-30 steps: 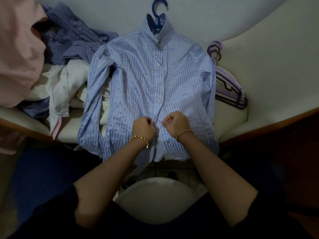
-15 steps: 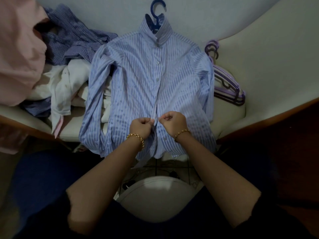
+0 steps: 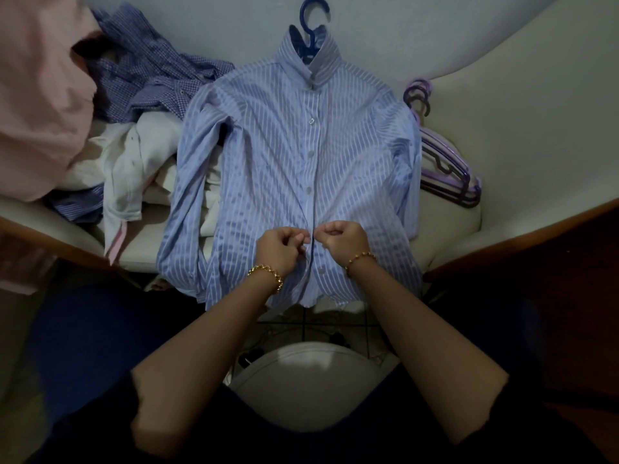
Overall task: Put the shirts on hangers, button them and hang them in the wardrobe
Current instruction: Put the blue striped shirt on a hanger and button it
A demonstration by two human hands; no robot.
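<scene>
A light blue striped shirt (image 3: 268, 155) lies flat on a pale cushioned seat, front up, on a dark blue hanger (image 3: 310, 25) whose hook sticks out past the collar. Its upper buttons are closed down the placket. My left hand (image 3: 279, 244) pinches the left edge of the placket low on the shirt. My right hand (image 3: 341, 236) pinches the right edge just across from it. The two hands nearly touch at the same button level. Below them the placket gapes a little, with one button showing.
A pile of shirts lies left of the striped one: a blue checked shirt (image 3: 150, 72), a white shirt (image 3: 134, 162) and a pink garment (image 3: 40, 95). Several purple hangers (image 3: 442, 165) lie stacked at the right. The seat's wooden edge (image 3: 519, 239) runs along the front.
Both hands have shifted slightly up the placket and drawn the two edges closer together. The shirt has stayed in place.
</scene>
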